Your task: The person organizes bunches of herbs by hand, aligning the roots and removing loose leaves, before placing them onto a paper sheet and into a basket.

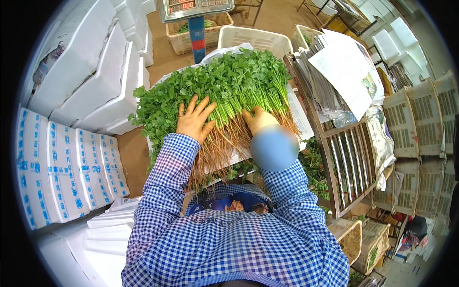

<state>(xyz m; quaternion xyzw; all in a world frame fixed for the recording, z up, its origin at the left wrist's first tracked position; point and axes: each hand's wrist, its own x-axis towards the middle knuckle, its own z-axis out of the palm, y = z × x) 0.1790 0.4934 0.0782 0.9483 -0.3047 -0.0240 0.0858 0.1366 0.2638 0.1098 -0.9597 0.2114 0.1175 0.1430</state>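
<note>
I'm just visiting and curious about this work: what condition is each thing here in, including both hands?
Bunch of coriander: lying flat on a white sheet, leaves away from the person, roots toward them.
Left hand: open, fingers spread, pressed flat on the stems.
Right hand: resting on the stems, partly blurred.
Scale display: lit, showing red digits.
White plastic crate: upright behind the herbs; contents not visible.
White foam boxes: stacked, closed.
</note>
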